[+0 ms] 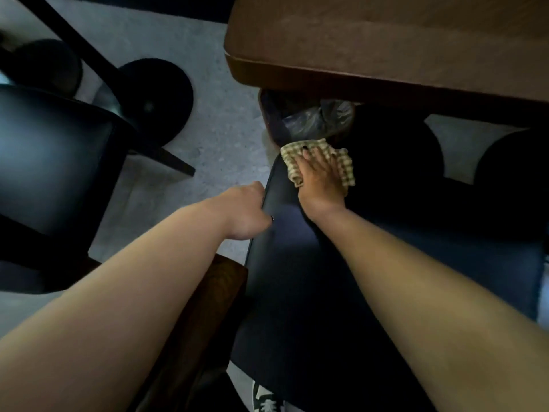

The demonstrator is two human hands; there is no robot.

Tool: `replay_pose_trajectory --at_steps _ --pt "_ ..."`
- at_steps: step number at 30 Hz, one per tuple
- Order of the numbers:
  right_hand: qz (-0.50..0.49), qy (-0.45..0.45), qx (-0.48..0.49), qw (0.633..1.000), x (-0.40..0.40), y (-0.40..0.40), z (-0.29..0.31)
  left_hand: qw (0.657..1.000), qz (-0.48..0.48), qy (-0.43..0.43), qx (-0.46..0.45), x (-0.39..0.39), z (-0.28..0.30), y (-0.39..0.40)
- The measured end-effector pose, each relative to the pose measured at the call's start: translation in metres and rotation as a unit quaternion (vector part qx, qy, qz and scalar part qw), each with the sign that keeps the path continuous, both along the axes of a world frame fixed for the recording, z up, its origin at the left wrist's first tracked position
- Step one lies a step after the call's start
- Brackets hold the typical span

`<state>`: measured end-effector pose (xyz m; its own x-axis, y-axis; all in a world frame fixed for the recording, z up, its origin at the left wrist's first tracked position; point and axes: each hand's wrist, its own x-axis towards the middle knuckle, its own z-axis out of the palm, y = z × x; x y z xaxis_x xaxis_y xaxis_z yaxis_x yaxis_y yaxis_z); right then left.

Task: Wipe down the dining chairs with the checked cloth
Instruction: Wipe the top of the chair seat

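Both forearms reach out from under me over the black padded leather seat of the dining chair [291,278], which runs forward beneath them toward the brown wooden dining table [386,49] beyond my fingertips. Off to the left of my left hand stands a second black dining chair [50,156], which I judge is still to be done. My right hand [319,181] lies flat with its fingers straight and together, pressing the green-and-cream checked cloth [346,168] onto the far corner of the seat; the cloth sits bunched under and ahead of my palm. My left hand [248,211] curls over the seat's left edge, gripping it, the fingertips hidden. To wipe well, I think I should keep the palm flat, keep the cloth spread rather than wadded, brace the chair with the left hand, and draw overlapping strokes back toward me, taking in the edge.
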<state>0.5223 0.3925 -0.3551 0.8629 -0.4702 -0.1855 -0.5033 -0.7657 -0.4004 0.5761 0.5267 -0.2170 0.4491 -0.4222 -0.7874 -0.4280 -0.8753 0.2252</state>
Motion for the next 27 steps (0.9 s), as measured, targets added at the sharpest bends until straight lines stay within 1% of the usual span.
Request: replay_pose_trajectory --at_steps 1,2,3,4,5,6,7,8,9,10,11,12,13,14,15,16,18,19,21,22,23,25,26,27 --pt "0.012 -0.022 0.011 1.0 -0.002 0.012 -0.003 1.0 -0.011 -0.006 0.003 0.001 0.001 -0.001" --pt "0.062 -0.029 0.024 0.997 -0.009 0.024 -0.007 1.0 -0.022 -0.01 0.005 0.001 0.001 -0.002" --pt "0.147 -0.034 0.05 0.987 -0.023 0.037 -0.005 0.999 -0.03 -0.01 0.011 0.0 0.002 -0.002" --pt "0.246 -0.035 0.044 0.968 -0.039 0.047 -0.008 0.999 -0.035 -0.008 0.017 -0.001 0.003 -0.002" --pt "0.323 -0.043 0.027 0.945 -0.057 0.056 -0.007 0.999 -0.041 -0.008 0.023 -0.001 0.004 -0.003" --pt "0.374 -0.033 0.0 0.927 -0.07 0.056 -0.011 0.998 -0.047 -0.01 0.028 -0.001 0.004 -0.003" --pt "0.405 -0.045 -0.008 0.913 -0.074 0.048 -0.011 0.998 -0.049 -0.012 0.033 -0.001 0.005 -0.003" --pt "0.404 -0.036 -0.005 0.914 -0.07 0.038 -0.007 0.998 -0.05 -0.013 0.037 -0.001 0.006 -0.003" --pt "0.386 -0.054 -0.014 0.921 -0.064 0.022 -0.003 0.998 -0.052 -0.014 0.038 -0.002 0.007 -0.003" --pt "0.339 -0.075 -0.022 0.938 -0.056 0.004 0.001 0.998 -0.057 -0.017 0.038 -0.003 0.007 -0.003" --pt "0.265 -0.102 -0.032 0.958 -0.046 -0.016 0.009 0.997 -0.062 -0.019 0.036 -0.004 0.008 -0.003" --pt "0.148 -0.122 -0.009 0.981 -0.036 -0.034 0.008 0.997 -0.067 -0.019 0.034 -0.004 0.008 -0.003" --pt "0.052 -0.144 0.014 0.988 -0.028 -0.049 0.011 0.997 -0.071 -0.016 0.034 -0.005 0.009 -0.003" --pt "-0.017 -0.141 0.021 0.99 -0.023 -0.058 0.012 0.997 -0.072 -0.011 0.036 -0.005 0.009 -0.003" --pt "-0.058 -0.118 0.034 0.991 -0.019 -0.061 0.013 0.997 -0.073 -0.006 0.035 -0.005 0.011 -0.004" --pt "-0.06 -0.089 0.043 0.993 -0.017 -0.057 0.005 0.997 -0.073 -0.003 0.034 -0.006 0.012 -0.004" --pt "-0.016 -0.094 0.039 0.995 -0.016 -0.032 -0.01 0.997 -0.077 -0.003 0.031 -0.005 0.013 -0.004" --pt "0.022 -0.09 0.033 0.995 -0.02 -0.017 -0.013 0.996 -0.079 -0.003 0.032 -0.006 0.013 -0.003" --pt "0.127 -0.08 0.029 0.988 -0.046 0.022 -0.018 0.996 -0.084 0.007 0.037 -0.007 0.016 -0.003" --pt "0.186 -0.088 0.026 0.978 -0.069 0.042 -0.018 0.995 -0.088 0.013 0.037 -0.008 0.018 -0.003" --pt "0.249 -0.084 0.023 0.965 -0.094 0.062 -0.016 0.995 -0.09 0.016 0.032 -0.009 0.021 -0.003" --pt "0.396 -0.063 -0.004 0.916 -0.142 0.092 -0.011 0.997 -0.077 0.026 0.014 -0.013 0.026 -0.001" --pt "0.45 -0.052 -0.012 0.892 -0.156 0.092 -0.014 0.997 -0.072 0.029 0.009 -0.015 0.028 0.0" --pt "0.472 -0.067 -0.014 0.879 -0.159 0.085 -0.013 0.997 -0.075 0.03 0.009 -0.017 0.03 0.0"
